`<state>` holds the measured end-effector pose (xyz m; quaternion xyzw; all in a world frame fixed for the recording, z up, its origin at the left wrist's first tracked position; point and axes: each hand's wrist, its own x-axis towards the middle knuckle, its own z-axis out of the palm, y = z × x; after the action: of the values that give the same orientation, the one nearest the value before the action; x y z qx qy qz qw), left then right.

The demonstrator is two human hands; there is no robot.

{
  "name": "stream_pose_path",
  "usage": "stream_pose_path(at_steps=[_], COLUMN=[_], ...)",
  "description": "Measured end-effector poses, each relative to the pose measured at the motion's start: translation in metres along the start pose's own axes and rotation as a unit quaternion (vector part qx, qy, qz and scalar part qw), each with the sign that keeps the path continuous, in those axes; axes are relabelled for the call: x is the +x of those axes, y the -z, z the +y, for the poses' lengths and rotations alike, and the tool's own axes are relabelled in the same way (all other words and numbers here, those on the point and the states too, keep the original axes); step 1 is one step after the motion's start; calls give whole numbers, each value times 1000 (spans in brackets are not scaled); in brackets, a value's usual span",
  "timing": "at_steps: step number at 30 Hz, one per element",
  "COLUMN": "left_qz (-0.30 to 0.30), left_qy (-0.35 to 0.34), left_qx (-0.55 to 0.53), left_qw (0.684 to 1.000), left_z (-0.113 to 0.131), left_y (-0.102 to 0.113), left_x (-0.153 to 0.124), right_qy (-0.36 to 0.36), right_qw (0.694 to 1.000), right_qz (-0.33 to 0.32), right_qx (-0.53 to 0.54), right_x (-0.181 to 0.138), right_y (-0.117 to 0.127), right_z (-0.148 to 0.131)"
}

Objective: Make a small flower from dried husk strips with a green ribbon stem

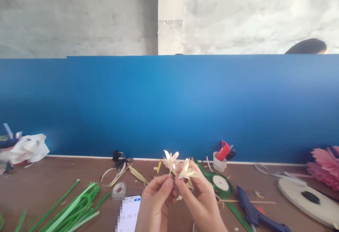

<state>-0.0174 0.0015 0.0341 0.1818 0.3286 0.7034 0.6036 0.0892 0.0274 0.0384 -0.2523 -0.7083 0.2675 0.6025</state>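
I see a flower [171,159], creamy white, its narrow pointed petals splayed like a star, upright on a thin stem that the left hand [159,195] clamps with its fingers. At its four o'clock, a second bloom [186,171], yellower and tilted, is pinched in the right hand's [197,193] fingers. Both are held over the table [76,168], tape [119,194] at eight o'clock, glue gun [248,209] at four.

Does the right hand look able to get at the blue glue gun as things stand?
Probably yes: the glue gun lies off to the right hand's right, with a green ribbon and thin stick lying low between. That hand holds a pale flower, though, so it may need freeing first.
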Motion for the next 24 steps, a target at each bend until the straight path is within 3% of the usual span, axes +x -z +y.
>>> stream_pose_path(at_steps=[9,12,16,18,21,24], left_qz=[33,32,47,78,57,26], left_qy=[41,43,27,25,1,-4], left_qx=[-45,-43,-71,-54,-31,-7], left_qw=[998,998,996,995,998,1000], left_z=[-6,-10,-5,2,13,16], left_y=[1,3,5,7,11,12], left_x=[-1,1,9,13,17,20], right_qy=[106,107,-26,-146,-276,-330], right_qw=[990,990,999,985,905,838], right_qz=[30,35,14,-56,-214,-293], right_qx=[-91,-86,-25,-77,-244,-319], right_x=[-7,-8,-3,2,1,-15], right_y=[-10,-12,-1,8,14,4], right_z=[8,10,14,20,37,58])
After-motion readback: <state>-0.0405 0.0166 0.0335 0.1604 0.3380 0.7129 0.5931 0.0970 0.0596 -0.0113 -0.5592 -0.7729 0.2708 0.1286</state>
